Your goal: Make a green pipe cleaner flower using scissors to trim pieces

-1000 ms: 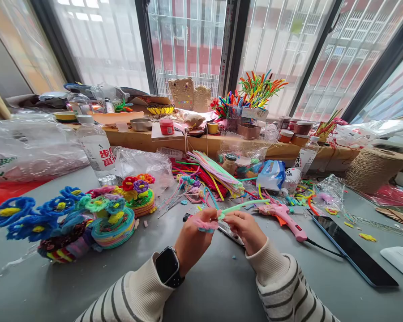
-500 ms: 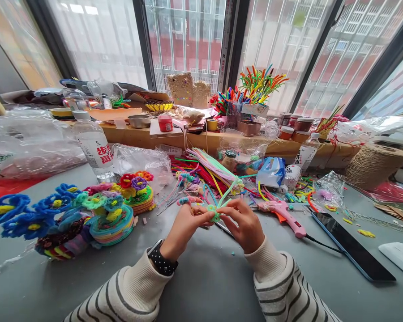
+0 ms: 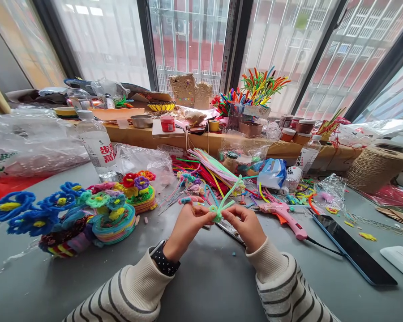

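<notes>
Between my hands is a light green pipe cleaner (image 3: 218, 215), bent into small loops with loose ends sticking up to the right. My left hand (image 3: 190, 226) pinches its looped left side between thumb and forefinger. Closed on its right side are the fingertips of my right hand (image 3: 247, 226). Just behind my left fingers shows a pink and blue fuzzy piece (image 3: 190, 200), and I cannot tell whether it is touched. Below the right fingers lies a metal tool (image 3: 232, 231), partly hidden by the hand.
Pipe-cleaner flowers (image 3: 57, 201) in fuzzy pots stand at left, near a water bottle (image 3: 96, 145). A bundle of pipe cleaners (image 3: 218, 167) lies ahead. To the right are a pink glue gun (image 3: 287, 217) with its cord, a phone (image 3: 354, 248) and a twine spool (image 3: 371, 167).
My right fingers have shifted a little on the green pipe cleaner, and its loose ends now spread apart more. The left hand keeps its pinch. The view has moved slightly.
</notes>
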Demonstrator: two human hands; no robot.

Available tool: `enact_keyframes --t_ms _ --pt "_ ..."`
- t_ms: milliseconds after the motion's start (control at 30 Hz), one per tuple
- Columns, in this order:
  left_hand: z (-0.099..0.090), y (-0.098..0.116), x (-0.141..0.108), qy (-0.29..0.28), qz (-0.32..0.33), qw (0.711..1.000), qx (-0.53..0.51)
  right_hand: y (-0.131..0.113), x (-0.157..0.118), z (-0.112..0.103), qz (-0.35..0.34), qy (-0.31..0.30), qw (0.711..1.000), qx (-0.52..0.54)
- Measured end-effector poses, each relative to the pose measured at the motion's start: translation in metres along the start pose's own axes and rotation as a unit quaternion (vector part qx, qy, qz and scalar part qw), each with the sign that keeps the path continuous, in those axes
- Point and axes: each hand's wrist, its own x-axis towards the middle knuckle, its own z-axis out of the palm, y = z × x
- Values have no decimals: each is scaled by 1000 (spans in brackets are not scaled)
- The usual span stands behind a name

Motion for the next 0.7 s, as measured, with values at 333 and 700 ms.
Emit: enact_keyframes --t_ms 333,700 --pt "-1 -1 1 -19 -14 1000 -7 -1 1 2 157 -32 968 191" --pt "-3 -1 0 -61 -19 998 -13 -5 0 3 263 -73 887 371"
